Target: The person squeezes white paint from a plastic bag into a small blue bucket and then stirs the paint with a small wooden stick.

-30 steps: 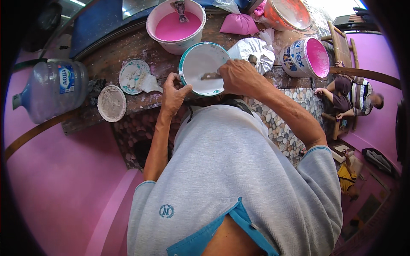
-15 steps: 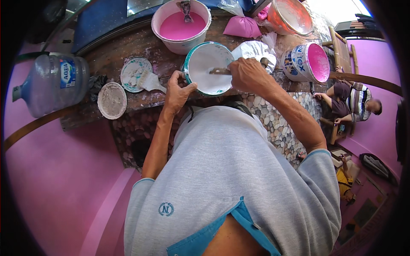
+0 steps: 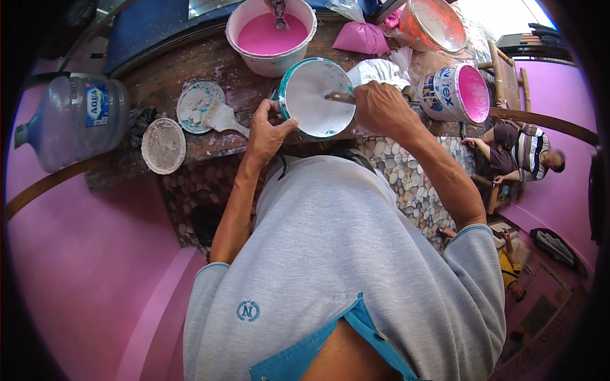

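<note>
A round bucket (image 3: 318, 111) with a green-stained rim, holding a white paint-like mix, stands near the table's front edge. My left hand (image 3: 268, 133) grips its left side, thumb toward me and fingers partly hidden behind the wall. Closed around a flat, stick-like stirring tool (image 3: 340, 97), my right hand (image 3: 384, 111) is over the bucket's right rim. The tool's tip reaches over or into the white mix; its exact kind is unclear. A paint brush (image 3: 225, 119) with pale bristles lies on a smeared lid (image 3: 197, 95) left of my left hand.
A larger bucket of pink paint (image 3: 270, 57) stands behind. White plastic bags (image 3: 380, 72), a pink-filled bag (image 3: 361, 39), an orange bucket (image 3: 435, 25) and a tipped pink-lined bucket (image 3: 454, 94) sit rightward. Left are another lid (image 3: 164, 146) and a water jug (image 3: 76, 120). Two people (image 3: 530, 152) are at right.
My right hand and the tool have shifted a little to the right over the bucket. My left hand keeps its hold on the bucket's side. The view has moved slightly.
</note>
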{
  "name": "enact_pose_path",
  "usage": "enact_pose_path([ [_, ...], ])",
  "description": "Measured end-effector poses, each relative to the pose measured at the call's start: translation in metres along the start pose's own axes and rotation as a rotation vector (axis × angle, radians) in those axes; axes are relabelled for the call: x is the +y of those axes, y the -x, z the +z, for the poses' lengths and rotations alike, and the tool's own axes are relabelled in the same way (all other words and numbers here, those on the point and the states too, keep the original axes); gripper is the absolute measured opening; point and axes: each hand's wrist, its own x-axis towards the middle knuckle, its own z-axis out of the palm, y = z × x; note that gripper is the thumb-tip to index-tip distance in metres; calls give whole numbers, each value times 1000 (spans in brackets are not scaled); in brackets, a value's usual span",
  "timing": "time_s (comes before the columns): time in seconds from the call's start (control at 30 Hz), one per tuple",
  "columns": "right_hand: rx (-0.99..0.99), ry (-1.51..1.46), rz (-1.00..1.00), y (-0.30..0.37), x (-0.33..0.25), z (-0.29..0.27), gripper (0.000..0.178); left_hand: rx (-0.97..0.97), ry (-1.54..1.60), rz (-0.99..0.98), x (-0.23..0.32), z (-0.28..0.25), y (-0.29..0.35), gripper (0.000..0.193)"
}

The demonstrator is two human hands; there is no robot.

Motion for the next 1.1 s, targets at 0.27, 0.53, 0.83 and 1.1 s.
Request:
enact_pose_path([
  [0.27,-48,48,-18,6,-1,4,18,-8,40,-13,2,1,0,24],
  [0.53,13,25,69,4,-3,-4,21,-8,2,2,0,1,1,25],
  [0.83,-49,18,8,10,-12,3,20,-8,-15,43,-1,3,3,24],
  [1.1,147,20,20,12,-8,-3,19,-9,-85,30,3,3,4,24],
])
